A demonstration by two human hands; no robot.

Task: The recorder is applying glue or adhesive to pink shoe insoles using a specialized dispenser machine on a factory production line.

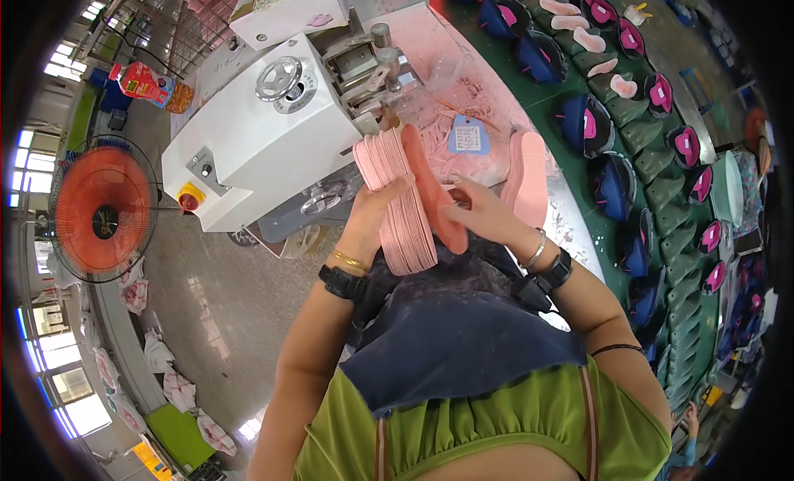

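Note:
My left hand is wrapped round a thick stack of pale pink insoles, held on edge over my lap. Against the stack's right side stands a darker coral insole, tilted a little away from the others. The fingers of my right hand are closed on its edge near the lower end; whether they pinch just this one I cannot tell. Right of that hand, a smaller pile of pink insoles lies on the table.
A white machine with a metal handwheel stands left of the stack. Pink scraps and a blue tag lie beyond my hands. A green conveyor carries several dark blue shoe uppers on the right. An orange fan stands far left.

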